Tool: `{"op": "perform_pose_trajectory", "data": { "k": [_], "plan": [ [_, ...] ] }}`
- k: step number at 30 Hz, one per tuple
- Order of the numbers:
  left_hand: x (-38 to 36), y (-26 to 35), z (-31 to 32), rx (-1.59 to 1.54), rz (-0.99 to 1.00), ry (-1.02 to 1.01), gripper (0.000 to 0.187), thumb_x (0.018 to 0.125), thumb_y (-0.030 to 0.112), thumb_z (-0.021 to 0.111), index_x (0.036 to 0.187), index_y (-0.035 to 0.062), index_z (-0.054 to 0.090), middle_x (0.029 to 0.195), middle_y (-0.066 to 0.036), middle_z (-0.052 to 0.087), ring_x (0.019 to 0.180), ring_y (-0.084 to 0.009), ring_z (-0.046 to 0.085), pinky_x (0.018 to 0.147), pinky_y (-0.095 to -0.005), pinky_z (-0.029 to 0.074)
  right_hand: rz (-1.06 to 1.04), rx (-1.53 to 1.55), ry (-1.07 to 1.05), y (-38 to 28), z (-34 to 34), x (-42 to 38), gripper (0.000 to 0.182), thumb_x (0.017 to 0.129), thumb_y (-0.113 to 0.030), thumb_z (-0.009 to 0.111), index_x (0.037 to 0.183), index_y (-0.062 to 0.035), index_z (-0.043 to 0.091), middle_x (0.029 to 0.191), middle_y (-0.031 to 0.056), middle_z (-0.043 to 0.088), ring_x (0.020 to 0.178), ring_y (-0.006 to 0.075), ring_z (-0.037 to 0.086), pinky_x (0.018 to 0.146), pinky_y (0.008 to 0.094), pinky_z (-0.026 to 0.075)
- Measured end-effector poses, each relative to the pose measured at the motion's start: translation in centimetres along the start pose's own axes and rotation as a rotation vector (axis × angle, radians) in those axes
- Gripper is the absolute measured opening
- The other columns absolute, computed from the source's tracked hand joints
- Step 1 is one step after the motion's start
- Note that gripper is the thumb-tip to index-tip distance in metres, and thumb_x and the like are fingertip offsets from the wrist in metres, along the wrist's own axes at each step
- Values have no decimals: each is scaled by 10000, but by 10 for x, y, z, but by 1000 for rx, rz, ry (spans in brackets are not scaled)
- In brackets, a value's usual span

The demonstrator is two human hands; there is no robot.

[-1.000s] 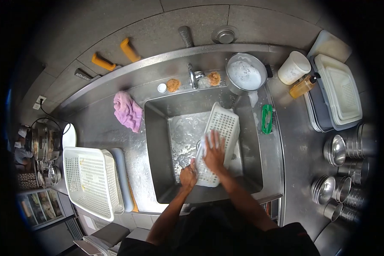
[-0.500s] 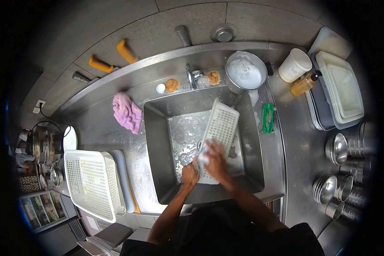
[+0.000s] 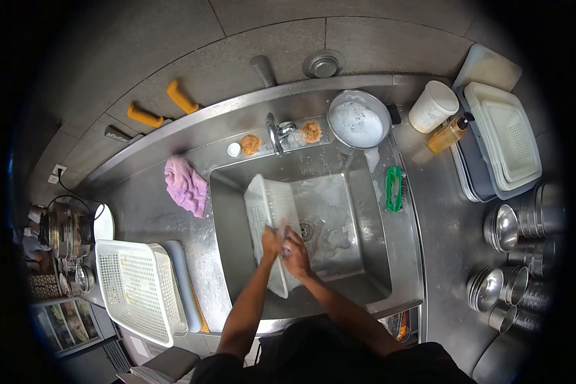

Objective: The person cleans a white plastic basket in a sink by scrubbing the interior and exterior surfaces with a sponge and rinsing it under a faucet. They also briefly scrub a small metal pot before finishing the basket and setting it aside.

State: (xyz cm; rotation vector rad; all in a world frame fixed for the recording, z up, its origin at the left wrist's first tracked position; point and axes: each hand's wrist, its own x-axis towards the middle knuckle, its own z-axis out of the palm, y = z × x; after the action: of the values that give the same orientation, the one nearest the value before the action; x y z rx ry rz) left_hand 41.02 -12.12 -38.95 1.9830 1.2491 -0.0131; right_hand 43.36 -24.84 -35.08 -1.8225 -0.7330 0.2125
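White plastic basket (image 3: 281, 198), oblong, thin-walled and closely perforated, tilted up on its side in the left half of a deep, rectangular sink (image 3: 372, 249) of dull steel. Left-hand grip (image 3: 272, 243): clenched around the rim of the basket. Right-hand grip (image 3: 296, 254): fingers bent and blurred, close against the same rim; a pale patch (image 3: 286, 251) at the fingertips, too smeared to identify, and whether grasped, impossible to tell. To the right of the basket, wet, streaked steel around a round drain (image 3: 306, 229). Behind the sink, left to right: a small white disc (image 3: 234, 149), a wiry, copper-coloured scrubber (image 3: 250, 144), a curved chrome tap (image 3: 275, 133), a second scrubber (image 3: 311, 132) of similar tangled texture, and a round metal pot (image 3: 358, 97) of white foam (image 3: 358, 125). To the left, on the smooth steel surface (image 3: 128, 205): a crumpled, fluffy pink towel (image 3: 187, 185) and a latticed white crate (image 3: 137, 275). To the right: a green brush (image 3: 395, 190) with dark bristles, a cylindrical white tub (image 3: 433, 107), a translucent amber bottle (image 3: 448, 134), stacked rectangular trays (image 3: 489, 137) and nested, shiny bowls (image 3: 505, 228).
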Motion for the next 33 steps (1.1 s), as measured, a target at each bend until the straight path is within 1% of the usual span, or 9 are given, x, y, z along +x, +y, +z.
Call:
{"op": "perform_pose_trajectory", "data": {
  "k": [4,10,14,16,19,24,26,30,33],
  "plan": [
    [89,-1,-10,-379,26,135,637,911,552,591,811,-77,597,667,-212,622,590,-328,606,596,-459,479,33,110,-211,1,-22,50,308,725,69,620,1011,-38,663,1278,195,579,1208,358,538,1016,398,433],
    [41,36,-40,-402,117,39,554,962,493,547,838,-39,638,635,-149,605,572,-241,578,577,-389,474,-298,-362,423,-70,-180,247,331,752,-51,647,1082,-56,645,1170,171,590,1106,373,552,961,455,440],
    [-16,59,-73,-369,103,-13,542,987,475,511,980,-51,642,770,-145,646,701,-196,591,688,-351,486,-83,-571,156,-25,-223,314,336,745,-113,682,1081,-96,680,1207,143,586,1111,340,562,934,456,475],
    [-51,84,-97,-635,85,87,525,1003,446,494,1115,-54,606,925,-125,653,842,-159,580,795,-330,471,220,-820,-107,-1,-221,335,436,733,-158,722,1160,-109,642,1248,143,579,1190,331,540,975,443,477],
    [-64,107,-133,-763,38,70,448,1009,372,515,1184,-35,584,1020,-100,646,897,-139,577,817,-311,470,162,-932,-133,83,-210,359,664,721,-165,732,1351,-147,521,1341,230,534,1289,382,464,1089,434,378],
    [-62,114,-132,-728,-40,135,472,1020,408,479,991,-40,624,822,-57,645,731,-129,564,688,-305,472,236,-759,-64,10,-212,348,452,789,-213,694,1209,-73,603,1195,234,606,1132,403,576,936,468,490],
    [-64,119,-126,-712,-27,233,548,1018,483,430,827,0,605,647,-16,529,582,-109,487,553,-312,414,-116,-546,200,-38,-198,309,391,795,-204,673,1155,-62,620,1122,242,615,1057,400,595,905,468,488],
    [-71,116,-102,-635,91,327,683,1035,522,329,566,45,464,473,25,345,453,-105,327,432,-366,274,-304,-208,-50,-109,-122,153,396,745,-89,672,1139,-74,635,1106,187,604,1097,375,544,977,491,412],
    [-79,112,-93,-700,164,275,722,1016,593,268,627,19,470,522,18,388,487,-93,365,448,-337,324,-460,-319,-180,-137,-89,100,395,712,-17,693,1101,-57,635,1095,173,607,1082,360,535,956,460,403]
  ]
}}
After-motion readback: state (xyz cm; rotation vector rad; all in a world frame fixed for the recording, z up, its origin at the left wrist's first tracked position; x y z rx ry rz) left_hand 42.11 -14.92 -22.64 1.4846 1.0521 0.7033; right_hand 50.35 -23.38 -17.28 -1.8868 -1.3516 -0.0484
